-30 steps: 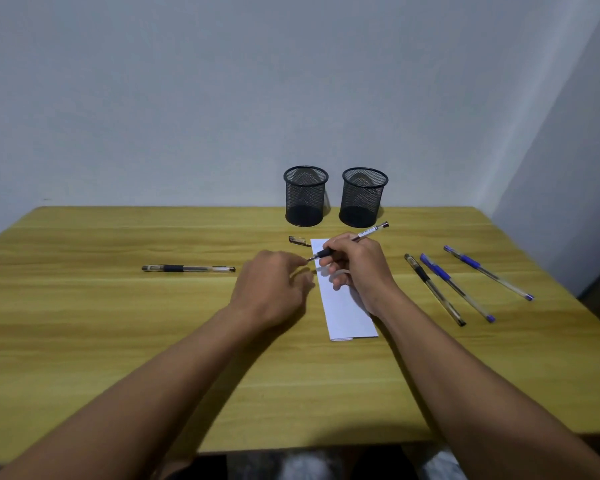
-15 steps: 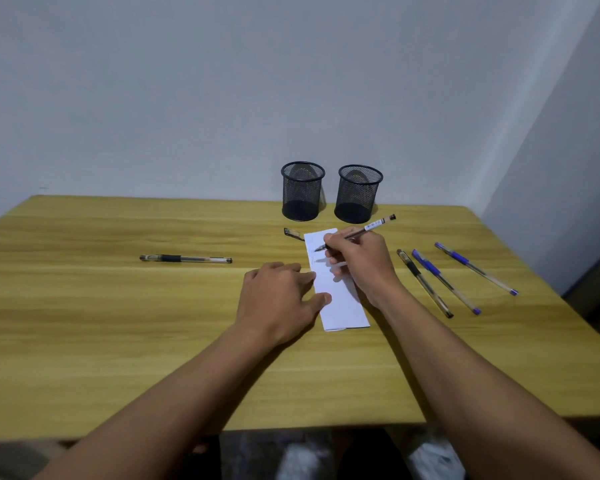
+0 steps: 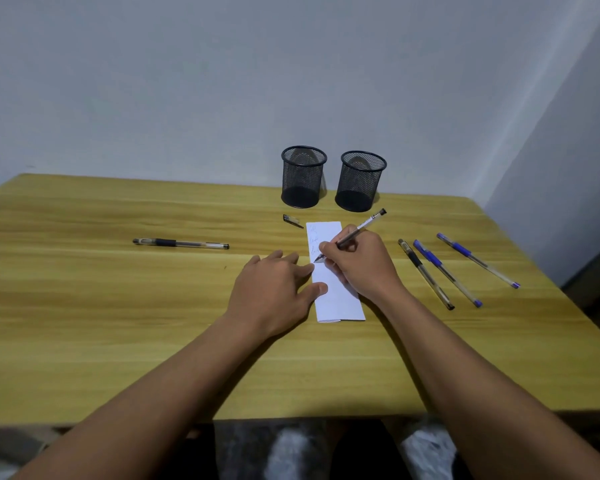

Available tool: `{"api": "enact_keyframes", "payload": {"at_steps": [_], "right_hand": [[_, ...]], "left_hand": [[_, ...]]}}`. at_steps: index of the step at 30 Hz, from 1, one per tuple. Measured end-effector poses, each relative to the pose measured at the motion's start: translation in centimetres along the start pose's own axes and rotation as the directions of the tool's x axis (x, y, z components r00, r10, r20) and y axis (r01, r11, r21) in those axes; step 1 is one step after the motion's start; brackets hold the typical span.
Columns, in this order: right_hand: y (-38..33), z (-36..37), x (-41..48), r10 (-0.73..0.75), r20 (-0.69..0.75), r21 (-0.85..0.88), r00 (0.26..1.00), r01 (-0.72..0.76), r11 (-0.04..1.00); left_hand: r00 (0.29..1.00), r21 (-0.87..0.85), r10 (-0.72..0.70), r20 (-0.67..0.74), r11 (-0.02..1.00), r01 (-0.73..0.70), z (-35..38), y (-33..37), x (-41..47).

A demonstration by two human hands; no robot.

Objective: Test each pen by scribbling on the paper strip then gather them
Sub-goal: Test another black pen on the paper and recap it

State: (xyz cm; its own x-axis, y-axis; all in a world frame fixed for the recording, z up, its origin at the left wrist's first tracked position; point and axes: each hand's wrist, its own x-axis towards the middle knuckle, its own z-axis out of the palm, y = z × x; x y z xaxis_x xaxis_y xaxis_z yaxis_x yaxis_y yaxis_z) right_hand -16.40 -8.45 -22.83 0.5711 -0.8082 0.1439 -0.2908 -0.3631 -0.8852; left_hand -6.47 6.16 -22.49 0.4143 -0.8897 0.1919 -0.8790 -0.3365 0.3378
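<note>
A white paper strip (image 3: 340, 299) lies lengthwise at the table's centre, with faint scribbles near its far end. My right hand (image 3: 362, 266) grips a clear black-inked pen (image 3: 368, 223) in a writing hold, its tip touching the strip's left side. My left hand (image 3: 276, 289) lies flat, fingers and thumb pressing the strip's left edge. The pen's black cap (image 3: 292, 220) sits beyond the strip. One black pen (image 3: 181, 243) lies to the left. On the right lie a black pen (image 3: 426, 275) and two blue pens (image 3: 447, 273) (image 3: 478, 260).
Two black mesh pen cups (image 3: 303, 176) (image 3: 360, 181) stand side by side at the back of the wooden table (image 3: 118, 306), against a grey wall. The table's right edge is close to the blue pens.
My left hand let go near the pen tip, flattened and came down on the strip's left edge. My right hand brought the pen tip down the strip.
</note>
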Motion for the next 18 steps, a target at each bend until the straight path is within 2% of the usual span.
{"api": "enact_keyframes", "payload": {"at_steps": [6,11,18], "right_hand": [[-0.14,0.14,-0.02,-0.009,-0.035,-0.022,0.999,0.008,1.000],[0.23,0.04,-0.04,0.022,0.008,-0.014,1.000,-0.022,1.000],[0.22,-0.12,-0.36,0.009,-0.036,-0.042,0.999,-0.010,0.999]], "left_hand": [[1.000,0.006,-0.007,0.014,1.000,0.007,-0.38,0.11,0.02],[1.000,0.017,-0.015,0.010,1.000,0.014,-0.41,0.40,-0.12],[0.999,0.037,-0.026,0.030,0.999,0.025,-0.81,0.69,-0.20]]}}
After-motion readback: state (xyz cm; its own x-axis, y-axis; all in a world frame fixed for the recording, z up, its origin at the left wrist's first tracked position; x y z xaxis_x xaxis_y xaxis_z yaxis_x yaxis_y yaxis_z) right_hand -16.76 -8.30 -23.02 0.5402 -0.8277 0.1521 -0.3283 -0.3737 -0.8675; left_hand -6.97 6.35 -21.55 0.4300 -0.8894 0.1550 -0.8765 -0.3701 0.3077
